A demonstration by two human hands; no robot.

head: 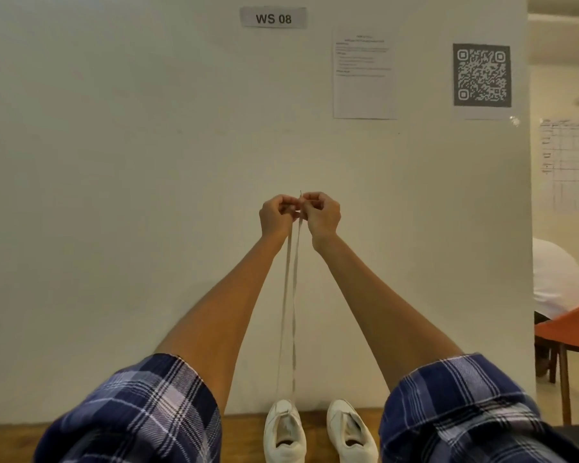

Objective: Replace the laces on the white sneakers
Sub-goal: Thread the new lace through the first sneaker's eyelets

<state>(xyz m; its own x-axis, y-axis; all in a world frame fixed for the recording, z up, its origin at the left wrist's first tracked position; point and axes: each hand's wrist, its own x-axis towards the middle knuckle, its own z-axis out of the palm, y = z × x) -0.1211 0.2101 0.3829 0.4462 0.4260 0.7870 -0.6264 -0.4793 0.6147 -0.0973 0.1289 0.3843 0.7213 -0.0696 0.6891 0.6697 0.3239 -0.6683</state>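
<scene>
Two white sneakers stand side by side on a wooden table [244, 432] at the bottom, toes toward the wall. The left sneaker [284, 429] has a pale lace [290, 295] threaded near its toe; both strands rise taut to my raised hands. My left hand [276, 213] and my right hand [321, 212] meet high in front of the wall, each pinching a lace end, the tips held together. The right sneaker [350, 429] shows no lace, its tongue open.
A white wall [147, 162] stands right behind the table, with a "WS 08" label [273, 18], a printed sheet [364, 75] and a QR code [481, 75]. At the right are an orange chair [569, 332] and a person in white [555, 279].
</scene>
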